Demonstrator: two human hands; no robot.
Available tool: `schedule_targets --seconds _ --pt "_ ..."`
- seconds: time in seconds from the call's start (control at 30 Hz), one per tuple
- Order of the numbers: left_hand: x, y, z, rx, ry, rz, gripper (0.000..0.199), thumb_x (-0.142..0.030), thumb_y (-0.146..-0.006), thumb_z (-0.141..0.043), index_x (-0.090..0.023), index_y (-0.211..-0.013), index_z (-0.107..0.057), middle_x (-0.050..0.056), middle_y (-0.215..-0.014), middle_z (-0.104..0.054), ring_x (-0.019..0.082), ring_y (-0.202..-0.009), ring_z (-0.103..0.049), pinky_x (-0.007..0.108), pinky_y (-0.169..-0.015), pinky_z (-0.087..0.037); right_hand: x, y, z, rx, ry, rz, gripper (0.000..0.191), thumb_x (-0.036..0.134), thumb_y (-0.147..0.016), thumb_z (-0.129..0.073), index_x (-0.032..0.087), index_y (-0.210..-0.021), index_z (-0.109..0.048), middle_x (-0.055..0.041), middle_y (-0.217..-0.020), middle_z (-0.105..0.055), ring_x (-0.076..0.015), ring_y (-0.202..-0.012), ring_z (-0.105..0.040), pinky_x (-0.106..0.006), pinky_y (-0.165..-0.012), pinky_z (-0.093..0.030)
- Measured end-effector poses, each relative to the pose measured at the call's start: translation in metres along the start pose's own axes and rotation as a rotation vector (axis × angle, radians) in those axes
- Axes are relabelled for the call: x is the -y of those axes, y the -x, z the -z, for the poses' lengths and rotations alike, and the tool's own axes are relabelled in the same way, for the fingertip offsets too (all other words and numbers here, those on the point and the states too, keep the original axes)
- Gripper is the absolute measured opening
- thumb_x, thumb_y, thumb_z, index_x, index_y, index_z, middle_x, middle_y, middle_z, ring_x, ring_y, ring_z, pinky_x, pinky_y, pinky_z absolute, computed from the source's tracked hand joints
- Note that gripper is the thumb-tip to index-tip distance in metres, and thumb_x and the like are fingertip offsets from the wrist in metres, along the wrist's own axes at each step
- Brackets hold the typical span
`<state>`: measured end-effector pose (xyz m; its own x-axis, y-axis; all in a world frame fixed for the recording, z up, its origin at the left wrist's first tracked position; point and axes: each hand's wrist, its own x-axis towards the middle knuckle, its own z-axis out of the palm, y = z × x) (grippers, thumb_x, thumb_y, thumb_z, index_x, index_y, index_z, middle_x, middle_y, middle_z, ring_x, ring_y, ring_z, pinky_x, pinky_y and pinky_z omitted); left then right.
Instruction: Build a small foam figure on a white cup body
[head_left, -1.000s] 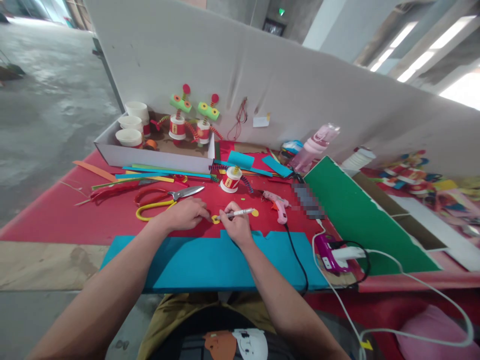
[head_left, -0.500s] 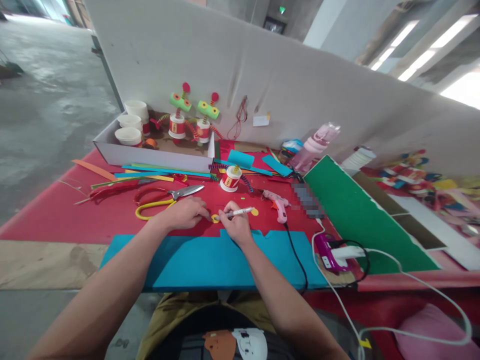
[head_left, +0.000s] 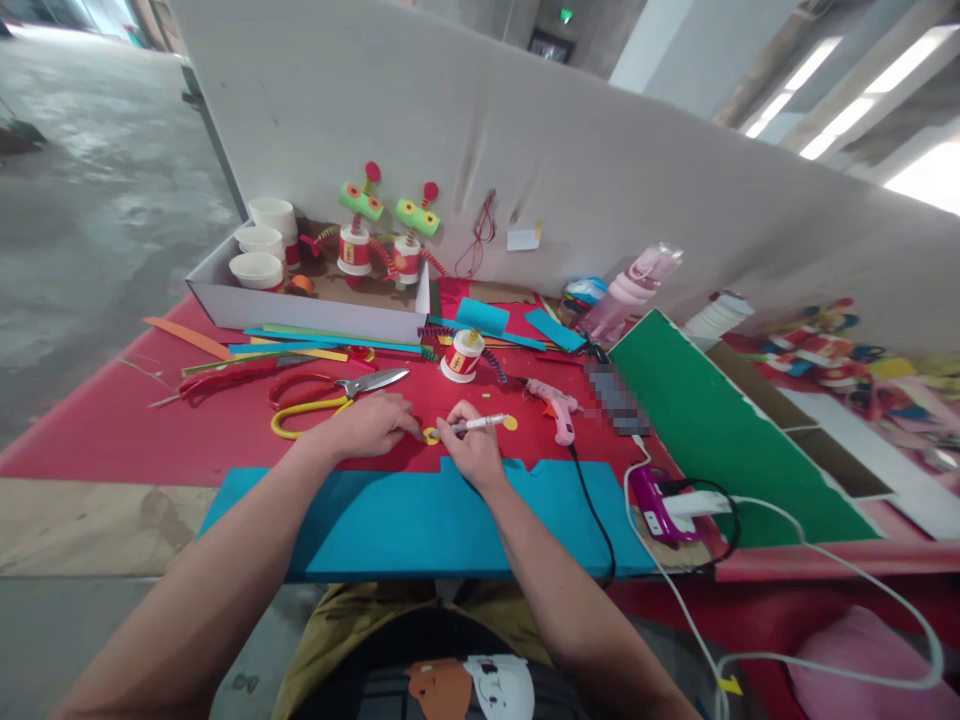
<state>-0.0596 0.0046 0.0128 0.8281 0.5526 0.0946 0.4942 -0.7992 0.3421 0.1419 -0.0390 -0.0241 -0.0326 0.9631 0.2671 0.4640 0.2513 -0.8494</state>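
Observation:
My right hand (head_left: 474, 450) is closed around a white pen (head_left: 487, 423), its tip down on a small yellow paper disc (head_left: 431, 437). At the left edge of this disc, the bent fingers of my left hand (head_left: 381, 425) press it to the red table. A second yellow disc (head_left: 511, 423) lies just right of the pen's upper end. Behind my hands stands a red-and-white paper cup figure (head_left: 462, 357), upside down, with coiled paper arms. Scissors (head_left: 337, 395) with red and yellow handles lie beside my left hand.
A pink glue gun (head_left: 556, 408) with a black cord lies to the right, near a purple power strip (head_left: 660, 508). A white box (head_left: 315, 312) at the back left holds cups and two finished-looking figures. Blue foam (head_left: 360, 520) lines the front edge; a green board (head_left: 720, 430) leans right.
Both hands and the pen stay almost exactly where they were. The view has shifted very slightly; nothing else has visibly moved.

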Motion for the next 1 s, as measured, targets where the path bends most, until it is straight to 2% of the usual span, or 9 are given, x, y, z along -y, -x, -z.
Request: schedule_targets --seconds 1.0 --pt "-0.0029 -0.0008 0.0035 0.033 -0.016 0.003 0.041 -0.006 -0.081 -0.046 -0.026 -0.101 -0.076 0.004 -0.086 -0.069 0.019 -0.087 -0.061 0.029 -0.081 -0.043 -0.0002 0.0008 0.0004 0.004 -0.024 -0.022 0.022 0.033 -0.081 -0.054 0.024 -0.066 -0.04 0.006 -0.053 -0.043 -0.0137 -0.052 -0.047 -0.024 -0.052 -0.036"
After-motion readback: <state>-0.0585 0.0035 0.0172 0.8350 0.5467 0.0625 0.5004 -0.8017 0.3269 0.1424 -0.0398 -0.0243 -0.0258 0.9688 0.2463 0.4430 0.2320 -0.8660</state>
